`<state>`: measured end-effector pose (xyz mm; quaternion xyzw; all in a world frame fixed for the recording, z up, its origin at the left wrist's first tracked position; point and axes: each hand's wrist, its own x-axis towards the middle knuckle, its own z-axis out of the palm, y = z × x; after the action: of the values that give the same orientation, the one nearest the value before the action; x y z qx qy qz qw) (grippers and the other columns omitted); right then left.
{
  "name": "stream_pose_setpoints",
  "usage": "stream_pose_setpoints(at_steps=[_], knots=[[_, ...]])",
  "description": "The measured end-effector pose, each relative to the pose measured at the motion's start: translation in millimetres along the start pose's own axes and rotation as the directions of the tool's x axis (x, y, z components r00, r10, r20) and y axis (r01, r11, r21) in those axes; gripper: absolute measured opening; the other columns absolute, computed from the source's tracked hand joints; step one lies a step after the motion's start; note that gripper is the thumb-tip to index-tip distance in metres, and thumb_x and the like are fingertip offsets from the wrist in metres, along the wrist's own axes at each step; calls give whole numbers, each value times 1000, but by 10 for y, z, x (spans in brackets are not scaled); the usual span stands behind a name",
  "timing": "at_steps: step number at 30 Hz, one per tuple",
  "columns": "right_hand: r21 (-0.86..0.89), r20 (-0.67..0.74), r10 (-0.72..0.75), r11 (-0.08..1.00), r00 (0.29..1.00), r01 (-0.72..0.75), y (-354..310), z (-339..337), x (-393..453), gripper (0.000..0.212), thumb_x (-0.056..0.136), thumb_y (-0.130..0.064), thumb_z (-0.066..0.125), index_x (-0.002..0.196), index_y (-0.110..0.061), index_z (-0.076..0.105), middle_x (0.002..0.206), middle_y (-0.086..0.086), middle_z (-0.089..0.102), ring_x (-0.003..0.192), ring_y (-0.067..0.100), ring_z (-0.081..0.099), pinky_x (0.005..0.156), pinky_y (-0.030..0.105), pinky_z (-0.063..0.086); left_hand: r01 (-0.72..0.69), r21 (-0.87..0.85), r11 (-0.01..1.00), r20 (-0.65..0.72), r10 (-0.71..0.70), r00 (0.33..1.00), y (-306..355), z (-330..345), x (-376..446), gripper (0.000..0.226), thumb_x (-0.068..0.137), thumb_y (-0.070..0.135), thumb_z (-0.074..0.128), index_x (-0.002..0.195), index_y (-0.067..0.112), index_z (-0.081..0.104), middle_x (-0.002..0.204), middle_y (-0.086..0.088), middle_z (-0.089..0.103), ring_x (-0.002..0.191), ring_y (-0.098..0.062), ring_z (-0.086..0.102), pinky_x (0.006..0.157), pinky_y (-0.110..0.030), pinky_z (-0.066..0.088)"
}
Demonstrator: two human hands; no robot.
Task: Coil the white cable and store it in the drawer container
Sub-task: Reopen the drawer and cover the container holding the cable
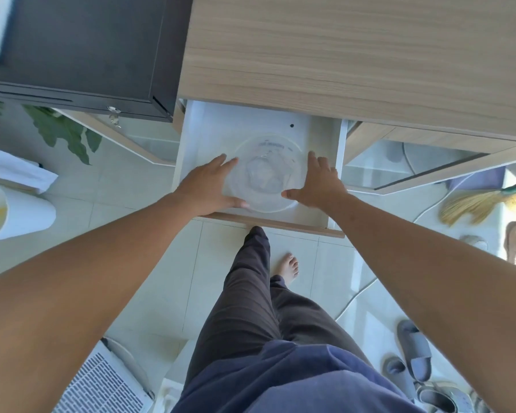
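Note:
A round clear plastic container (264, 162) with a lid sits inside the open white drawer (209, 123) under the wooden desk. Something pale and blurred lies inside it; I cannot tell whether it is the white cable. My left hand (207, 186) presses against the container's left side, fingers spread, thumb at its near rim. My right hand (319, 184) holds the right side, with the thumb on the lid's near edge. Both hands grip the container between them.
The wooden desk top (355, 55) overhangs the drawer. A black box (81, 49) stands at left. On the tiled floor are my legs and a bare foot (289, 266), slippers (414, 350), a broom (483, 201), a white cord (361, 296) and a white bin (15, 213).

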<state>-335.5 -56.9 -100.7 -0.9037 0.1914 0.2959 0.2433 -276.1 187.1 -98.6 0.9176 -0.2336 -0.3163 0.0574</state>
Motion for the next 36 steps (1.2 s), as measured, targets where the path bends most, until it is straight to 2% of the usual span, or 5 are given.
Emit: stream_pose_setpoints(at_steps=[5,12,23,28,36], knots=[[-347,101,-305,881,947,321,83,150,-403,132,60,-82,64,156,-17,2,165,9,-5,150,33,-3,120,55,10,-160,226,961,84,145,986,-39,54,-228,142,49,84,68,156,15,4,165,-3,-4,151,-18,-2,121,-46,3],[-556,-43,-379,778,924,293,142,208,-396,122,69,-56,72,156,-13,-2,163,12,-14,149,35,-13,120,56,-1,-132,466,875,-71,186,980,-18,1,-117,134,62,58,76,154,11,-10,164,-7,-12,150,-23,-12,120,-50,-4],[-614,-201,-390,765,899,195,-91,-361,189,107,77,-52,66,156,-10,6,164,13,-3,151,34,-4,119,58,3,6,451,892,-220,104,970,96,-561,490,138,63,55,81,154,8,-12,163,-10,-17,150,-25,-13,120,-51,-3],[-587,-211,-376,787,902,190,-141,-555,467,94,86,-41,58,156,-10,4,165,9,2,151,30,3,120,56,7,23,452,892,-217,85,972,149,-861,814,124,71,50,78,155,8,-3,164,-7,-8,151,-22,-4,121,-48,7],[-563,-245,-421,795,873,225,-155,-796,799,77,91,-35,62,154,-18,22,163,4,18,148,31,18,115,56,21,-29,427,904,-250,149,957,158,-1069,1199,94,84,37,71,155,13,15,164,-5,12,149,-22,17,119,-39,20]])
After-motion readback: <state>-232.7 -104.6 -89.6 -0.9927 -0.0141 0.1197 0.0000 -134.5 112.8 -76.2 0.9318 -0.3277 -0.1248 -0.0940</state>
